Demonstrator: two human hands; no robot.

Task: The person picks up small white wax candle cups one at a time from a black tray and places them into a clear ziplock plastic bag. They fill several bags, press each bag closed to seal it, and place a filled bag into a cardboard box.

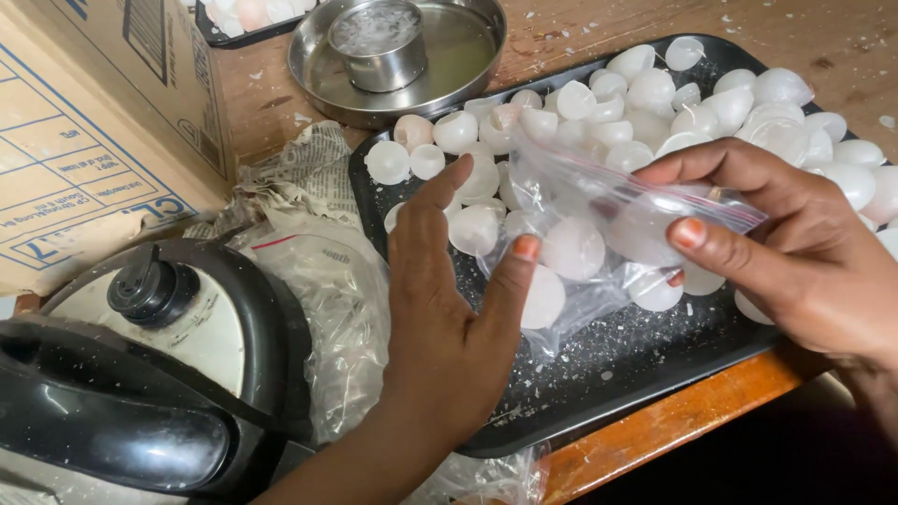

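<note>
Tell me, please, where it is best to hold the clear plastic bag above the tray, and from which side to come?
Probably at the sealed top strip of the clear plastic bag, pinched from above on the right, where the right hand already holds it. That strip looks stiffer than the thin film below. The left hand touches the bag's lower left side above the black tray.

Two bare hands, no gloves. Left hand (444, 323): no ring, no watch, no band seen; forearm bare down to frame edge, no sleeve showing. Right hand (795, 248): likewise bare, wrist unclothed where it leaves frame. Nails short, rounded. Orange-red stain or polish on nails of left thumb and two right fingers (720, 252). Rest of body out of view.
</note>
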